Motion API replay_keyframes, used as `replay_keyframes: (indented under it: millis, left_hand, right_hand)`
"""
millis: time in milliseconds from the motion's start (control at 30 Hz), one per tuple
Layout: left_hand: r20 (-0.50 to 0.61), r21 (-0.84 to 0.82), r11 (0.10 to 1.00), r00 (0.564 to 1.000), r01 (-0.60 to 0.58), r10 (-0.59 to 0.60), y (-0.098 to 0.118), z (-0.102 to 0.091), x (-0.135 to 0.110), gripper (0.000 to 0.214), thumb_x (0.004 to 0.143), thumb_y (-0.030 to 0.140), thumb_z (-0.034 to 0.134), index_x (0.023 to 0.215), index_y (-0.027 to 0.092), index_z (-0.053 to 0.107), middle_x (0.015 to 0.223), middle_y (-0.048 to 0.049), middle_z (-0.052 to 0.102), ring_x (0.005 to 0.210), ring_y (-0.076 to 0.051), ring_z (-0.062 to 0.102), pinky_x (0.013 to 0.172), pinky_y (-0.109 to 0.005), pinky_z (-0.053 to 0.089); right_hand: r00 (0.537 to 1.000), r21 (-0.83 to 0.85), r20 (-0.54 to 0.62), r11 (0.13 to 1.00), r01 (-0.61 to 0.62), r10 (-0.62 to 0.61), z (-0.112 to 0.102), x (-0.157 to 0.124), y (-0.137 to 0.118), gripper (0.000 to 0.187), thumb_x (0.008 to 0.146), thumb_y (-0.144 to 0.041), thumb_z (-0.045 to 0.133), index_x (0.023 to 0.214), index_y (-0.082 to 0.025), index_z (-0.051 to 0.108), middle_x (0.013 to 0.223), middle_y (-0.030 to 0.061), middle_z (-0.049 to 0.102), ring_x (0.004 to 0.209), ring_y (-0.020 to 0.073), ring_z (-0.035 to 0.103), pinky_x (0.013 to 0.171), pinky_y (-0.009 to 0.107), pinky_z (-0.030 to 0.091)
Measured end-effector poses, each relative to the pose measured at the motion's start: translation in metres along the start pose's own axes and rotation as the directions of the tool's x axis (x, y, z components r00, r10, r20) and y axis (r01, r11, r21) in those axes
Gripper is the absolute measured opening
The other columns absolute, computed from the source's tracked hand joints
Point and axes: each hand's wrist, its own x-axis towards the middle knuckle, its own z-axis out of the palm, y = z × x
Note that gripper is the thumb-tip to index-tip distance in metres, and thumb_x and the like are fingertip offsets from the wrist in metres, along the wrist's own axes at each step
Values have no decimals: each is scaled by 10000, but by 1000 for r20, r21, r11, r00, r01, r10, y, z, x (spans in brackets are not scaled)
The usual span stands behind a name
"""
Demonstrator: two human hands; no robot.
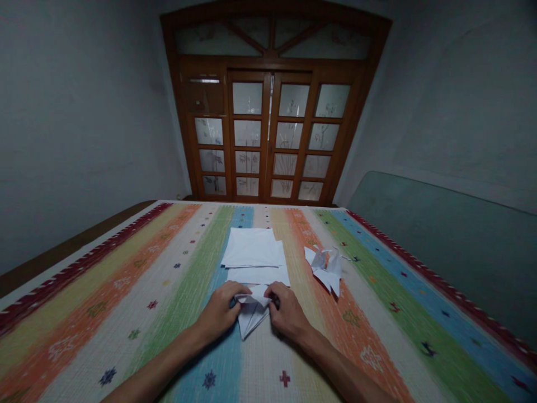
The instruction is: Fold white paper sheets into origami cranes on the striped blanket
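Note:
Both my left hand (pixel 220 310) and my right hand (pixel 287 310) grip a folded white paper piece (pixel 251 316) from either side, just above the striped cloth. Its pointed end sticks out toward me between my wrists. Just beyond my hands lies a stack of white paper sheets (pixel 251 250), its near edge close to my fingertips. To the right of the stack sits a white origami crane (pixel 325 270), out of reach of neither hand's touch and apart from both.
A rainbow-striped cloth (pixel 126 313) covers the table, with a dark red border along its sides. A wooden edge (pixel 71 246) runs beyond its left side. A pale green panel (pixel 440 252) stands at the right, and wooden glazed doors (pixel 264 134) stand beyond the far end.

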Motion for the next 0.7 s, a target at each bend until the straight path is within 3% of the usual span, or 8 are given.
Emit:
replay_keyframes:
  millis: [167,267,367,467,700]
  left_hand:
    - [25,48,998,999,28,-30,3,0,0,124,848,164,581,855,202,699,874,-53,725,873,-227,638,812,-338,488]
    - [17,60,997,998,54,-55,6,-1,0,164,909,270,571,845,202,706,835,-52,720,838,-229,630,771,-326,475]
    - [1,48,996,998,69,-70,6,-1,0,189,919,288,570,828,201,711,824,-55,722,812,-228,635,747,-319,467]
    - [-2,36,996,997,78,-78,6,1,0,175,910,266,576,823,206,716,803,-46,726,775,-217,638,726,-305,458]
    - [29,23,994,994,106,-107,7,3,0,189,912,252,559,824,187,714,748,-35,720,704,-200,639,677,-280,438]
  right_hand:
    - [988,113,109,989,94,-106,-13,-1,0,311,673,-23,576,943,-169,625,904,51,646,845,208,586,775,311,436]
    - [977,171,152,978,122,-148,-19,0,0,162,789,-143,639,945,-175,665,894,46,666,838,203,602,769,306,440]
    - [984,157,147,985,76,-99,-20,2,0,60,852,-211,657,878,-183,703,837,34,687,793,190,616,734,290,431]
    - [990,132,135,991,33,-51,-18,2,0,25,829,-204,702,835,-187,720,801,23,701,760,182,625,707,277,428]
    - [995,58,93,998,14,-19,-13,-2,-1,68,814,-152,692,862,-183,728,822,37,729,775,196,644,739,292,450]
